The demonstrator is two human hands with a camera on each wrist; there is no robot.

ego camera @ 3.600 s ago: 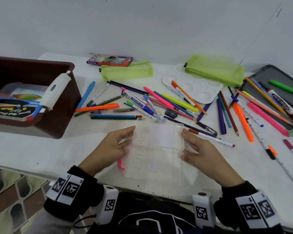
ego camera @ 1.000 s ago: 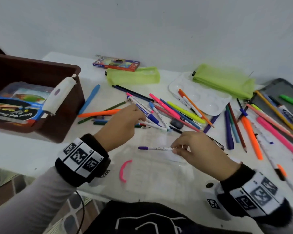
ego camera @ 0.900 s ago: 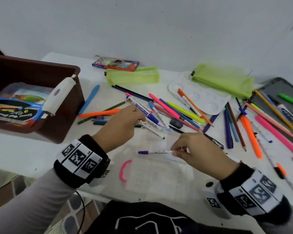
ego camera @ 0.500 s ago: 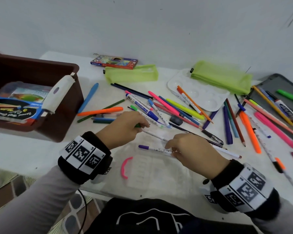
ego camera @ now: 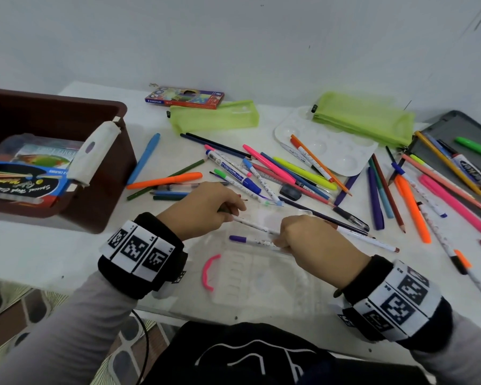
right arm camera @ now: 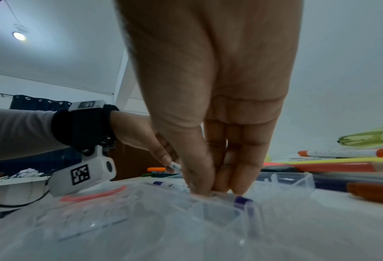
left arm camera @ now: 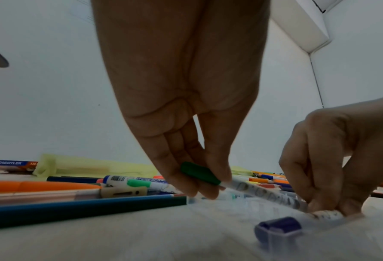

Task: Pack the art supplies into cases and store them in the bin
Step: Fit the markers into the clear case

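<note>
In the head view, at centre frame, the left hand point(ego camera: 206, 209) and right hand point(ego camera: 314, 240) meet over the clear case point(ego camera: 261, 273) on the surface point(ego camera: 39, 245), apparently to lay pens inside. In the left wrist view, lower middle, left fingers point(left arm camera: 186, 176) pinch the green-capped pen point(left arm camera: 241, 189). In the right wrist view, right fingers point(right arm camera: 237, 180) press the purple-capped pen point(right arm camera: 241, 200) down into the case's compartment, at lower centre.

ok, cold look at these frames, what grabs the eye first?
Both hands meet over a clear case at the table's near edge: the left hand grips a green-capped pen, the right hand presses a purple-capped pen into it. Behind them lies a bright scatter of pens, with a brown bin far left.
</note>
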